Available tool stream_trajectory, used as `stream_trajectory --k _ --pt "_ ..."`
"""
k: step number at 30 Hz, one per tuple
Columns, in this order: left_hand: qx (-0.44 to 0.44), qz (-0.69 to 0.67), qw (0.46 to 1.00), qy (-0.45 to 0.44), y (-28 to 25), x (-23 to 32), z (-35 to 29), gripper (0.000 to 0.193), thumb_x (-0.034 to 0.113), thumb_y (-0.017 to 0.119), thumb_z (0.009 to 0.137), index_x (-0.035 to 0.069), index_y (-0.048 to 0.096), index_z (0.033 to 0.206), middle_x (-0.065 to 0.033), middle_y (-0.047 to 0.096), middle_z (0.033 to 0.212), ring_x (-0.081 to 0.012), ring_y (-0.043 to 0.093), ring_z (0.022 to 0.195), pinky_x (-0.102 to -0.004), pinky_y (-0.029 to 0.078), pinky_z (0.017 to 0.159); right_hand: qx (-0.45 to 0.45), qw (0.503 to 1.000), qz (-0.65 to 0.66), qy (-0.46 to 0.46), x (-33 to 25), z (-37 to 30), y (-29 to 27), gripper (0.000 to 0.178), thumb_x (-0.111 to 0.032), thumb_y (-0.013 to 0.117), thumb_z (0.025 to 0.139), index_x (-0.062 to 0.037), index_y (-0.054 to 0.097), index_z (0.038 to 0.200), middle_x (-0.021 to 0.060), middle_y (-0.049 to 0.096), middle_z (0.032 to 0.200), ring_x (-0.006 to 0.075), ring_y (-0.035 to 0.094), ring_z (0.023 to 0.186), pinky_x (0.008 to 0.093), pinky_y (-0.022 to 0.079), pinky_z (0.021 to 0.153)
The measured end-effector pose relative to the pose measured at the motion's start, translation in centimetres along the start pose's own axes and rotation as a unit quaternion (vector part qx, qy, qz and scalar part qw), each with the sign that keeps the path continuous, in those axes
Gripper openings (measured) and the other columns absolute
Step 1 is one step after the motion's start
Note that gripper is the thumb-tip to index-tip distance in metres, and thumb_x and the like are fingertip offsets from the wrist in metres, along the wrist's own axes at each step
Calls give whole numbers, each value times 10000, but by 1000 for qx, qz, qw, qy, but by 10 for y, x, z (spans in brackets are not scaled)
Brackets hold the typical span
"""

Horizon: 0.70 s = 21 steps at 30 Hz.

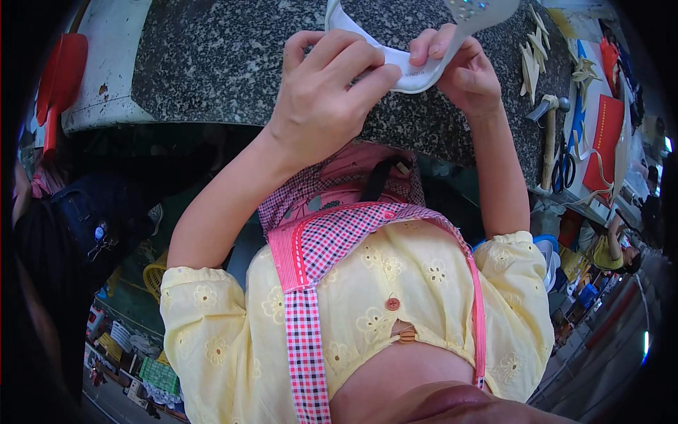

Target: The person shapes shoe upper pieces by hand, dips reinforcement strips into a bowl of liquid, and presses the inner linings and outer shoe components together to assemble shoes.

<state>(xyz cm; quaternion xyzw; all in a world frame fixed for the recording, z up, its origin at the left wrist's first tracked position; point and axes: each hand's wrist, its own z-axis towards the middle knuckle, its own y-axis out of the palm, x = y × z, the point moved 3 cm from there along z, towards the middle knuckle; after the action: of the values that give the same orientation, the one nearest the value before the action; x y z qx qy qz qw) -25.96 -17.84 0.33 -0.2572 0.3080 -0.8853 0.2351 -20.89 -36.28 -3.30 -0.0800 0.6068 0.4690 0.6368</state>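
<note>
Between my hands is a white shoe upper (pixel 412 79), curved into an open loop above the dark speckled tabletop (pixel 212 63). Its far part (pixel 484 10) carries small shiny studs and runs out of the top of the picture. My left hand (pixel 328 95) is closed on the loop's left side, thumb pointing along the inner lining. On the other side, my right hand (pixel 462 69) pinches the edge, with the thumb and fingers on the white material. Some of the right hand's fingers are hidden behind the piece.
To the right lie several pale cut pieces (pixel 534 53), a hammer (pixel 549 138), dark-handled scissors (pixel 563 174) and a red sheet (pixel 604 138). A red dustpan-shaped thing (pixel 65 71) is at the left edge. One person in dark clothing (pixel 85 219) is at left; another (pixel 609 251) is far right.
</note>
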Motion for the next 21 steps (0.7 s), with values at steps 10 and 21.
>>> stream_trajectory --k 10,21 --pt "30 69 997 30 1 20 2 270 112 672 595 157 653 861 57 553 810 -146 526 826 -345 334 809 -5 999 -43 -17 1 -3 4 84 -125 637 767 -105 565 806 59 522 866 157 448 770 265 375 679" --pt "75 39 991 108 1 17 -5 243 164 657 571 161 657 814 87 542 810 -127 486 758 -371 283 814 -23 998 -11 -55 14 2 12 102 -143 662 745 -136 562 726 26 510 841 146 409 739 265 348 671"
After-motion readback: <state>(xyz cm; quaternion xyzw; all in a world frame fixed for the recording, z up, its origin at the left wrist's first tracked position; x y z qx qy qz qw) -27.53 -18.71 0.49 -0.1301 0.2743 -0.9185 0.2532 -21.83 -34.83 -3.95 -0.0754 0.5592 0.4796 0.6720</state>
